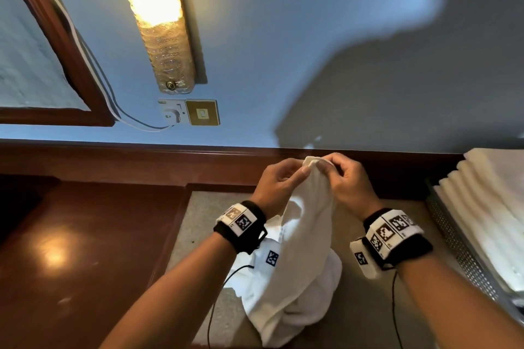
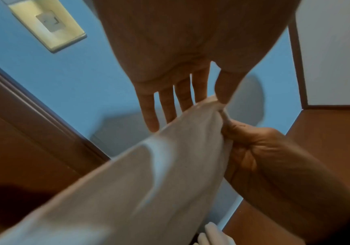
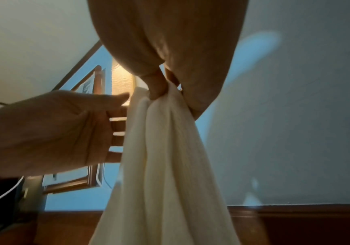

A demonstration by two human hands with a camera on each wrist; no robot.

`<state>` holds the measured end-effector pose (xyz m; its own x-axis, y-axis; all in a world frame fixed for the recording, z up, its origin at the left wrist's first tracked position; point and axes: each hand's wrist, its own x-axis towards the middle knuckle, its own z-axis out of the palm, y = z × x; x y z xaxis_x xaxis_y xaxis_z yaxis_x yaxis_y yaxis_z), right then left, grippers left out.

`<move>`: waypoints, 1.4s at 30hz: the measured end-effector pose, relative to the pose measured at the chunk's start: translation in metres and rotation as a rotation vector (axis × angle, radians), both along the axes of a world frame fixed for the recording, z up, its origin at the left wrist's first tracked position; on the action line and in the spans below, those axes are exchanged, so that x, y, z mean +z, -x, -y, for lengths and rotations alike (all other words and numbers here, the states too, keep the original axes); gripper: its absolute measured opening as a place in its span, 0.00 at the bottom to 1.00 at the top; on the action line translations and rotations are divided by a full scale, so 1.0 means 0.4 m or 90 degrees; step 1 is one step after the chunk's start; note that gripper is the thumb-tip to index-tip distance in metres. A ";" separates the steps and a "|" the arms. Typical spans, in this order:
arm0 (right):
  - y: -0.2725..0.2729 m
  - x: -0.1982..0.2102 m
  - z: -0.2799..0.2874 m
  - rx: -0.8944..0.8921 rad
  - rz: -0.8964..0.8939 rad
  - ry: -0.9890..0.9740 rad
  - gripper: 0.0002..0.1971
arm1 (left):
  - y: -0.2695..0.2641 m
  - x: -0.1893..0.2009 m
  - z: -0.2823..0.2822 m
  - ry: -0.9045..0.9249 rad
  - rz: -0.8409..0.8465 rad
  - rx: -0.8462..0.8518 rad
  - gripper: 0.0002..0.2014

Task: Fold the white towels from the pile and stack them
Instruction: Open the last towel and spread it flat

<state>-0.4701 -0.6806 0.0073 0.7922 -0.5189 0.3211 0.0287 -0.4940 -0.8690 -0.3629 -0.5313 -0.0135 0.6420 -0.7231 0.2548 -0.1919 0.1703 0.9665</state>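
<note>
A white towel (image 1: 309, 221) hangs lengthwise from both hands, over a grey mat (image 1: 204, 224) on the wooden table. Its lower part lies bunched on the mat (image 1: 309, 295). My left hand (image 1: 304, 169) pinches the top edge between thumb and fairly straight fingers. My right hand (image 1: 330, 168) pinches the same top edge right beside it. The left wrist view has the thumb (image 2: 222, 92) on the towel (image 2: 149, 182). The right wrist view has the thumb (image 3: 157, 89) pressing gathered towel (image 3: 165, 165) against curled fingers. A stack of folded white towels (image 1: 487, 207) sits at the right.
The folded stack rests in a perforated metal tray (image 1: 459, 252) at the table's right edge. A wooden ledge (image 1: 141, 161) runs along the wall behind. A lit wall lamp (image 1: 158, 22), a socket with white cable (image 1: 173, 115) and a framed picture (image 1: 42, 65) are on the wall.
</note>
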 end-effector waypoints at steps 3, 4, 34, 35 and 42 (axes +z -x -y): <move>0.012 -0.007 -0.018 -0.016 0.076 0.050 0.07 | 0.007 -0.013 0.029 0.020 -0.001 0.115 0.11; 0.018 -0.008 -0.022 -0.015 0.102 0.087 0.09 | 0.008 -0.016 0.036 0.019 0.000 0.131 0.10; 0.020 -0.050 -0.073 -0.015 0.017 0.082 0.02 | 0.035 -0.064 0.055 -0.025 -0.026 0.204 0.08; 0.022 -0.045 -0.067 -0.020 0.032 0.088 0.02 | 0.033 -0.059 0.050 -0.018 -0.012 0.191 0.07; 0.028 -0.010 -0.060 -0.025 0.073 0.040 0.13 | 0.038 -0.026 0.024 0.036 0.040 0.105 0.04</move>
